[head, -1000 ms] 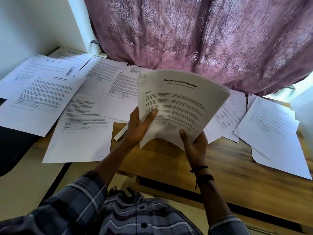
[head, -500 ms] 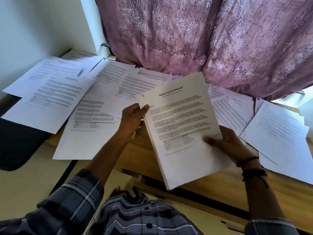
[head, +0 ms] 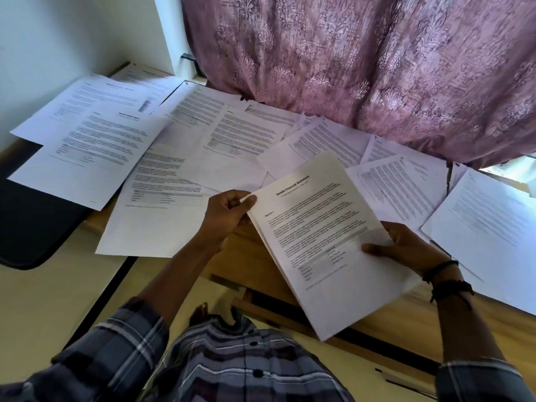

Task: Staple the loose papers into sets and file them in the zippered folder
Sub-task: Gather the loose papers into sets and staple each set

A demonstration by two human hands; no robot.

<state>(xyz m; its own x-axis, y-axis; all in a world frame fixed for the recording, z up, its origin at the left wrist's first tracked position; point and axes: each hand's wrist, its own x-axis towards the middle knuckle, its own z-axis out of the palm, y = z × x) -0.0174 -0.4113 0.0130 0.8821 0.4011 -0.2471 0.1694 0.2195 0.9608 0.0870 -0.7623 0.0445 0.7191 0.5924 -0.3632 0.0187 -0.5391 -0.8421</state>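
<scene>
White printed pages form the paper stack (head: pixel 324 245) (top sheet headed "Sample Financial Statement"), held tilted over the near edge of the wooden table (head: pixel 246 262). The left hand (head: pixel 226 219) pinches its upper corner between thumb and fingers; the right hand (head: pixel 406 250) grips its right edge, thumb on top. Loose sheets (head: pixel 162 181) overlap across the table behind it, beneath a purple curtain (head: pixel 362 68).
</scene>
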